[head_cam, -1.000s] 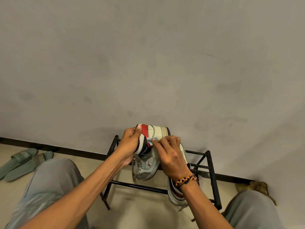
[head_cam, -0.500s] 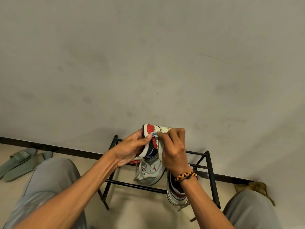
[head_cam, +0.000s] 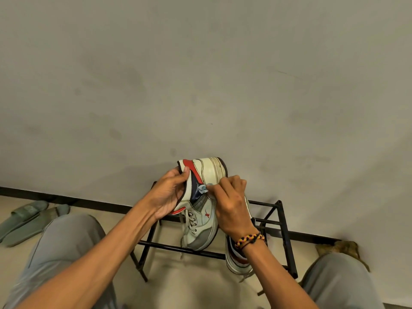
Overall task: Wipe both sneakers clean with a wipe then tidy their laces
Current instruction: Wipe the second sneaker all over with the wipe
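Held up before the grey wall, above the black metal shoe rack [head_cam: 287,233]: white, red and navy leather sneaker [head_cam: 204,210], heel uppermost, collar gripped by left hand [head_cam: 168,195]. Pinched in right hand [head_cam: 231,208] fingers [head_cam: 215,188], pressed on its navy side panel: small crumpled pale-blue wipe [head_cam: 202,188]. Second matching sneaker [head_cam: 236,259] on the rack, partly hidden.

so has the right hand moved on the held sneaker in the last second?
Yes. The right hand with the wipe has slid along the sneaker, ending up to the right relative to the black rack.
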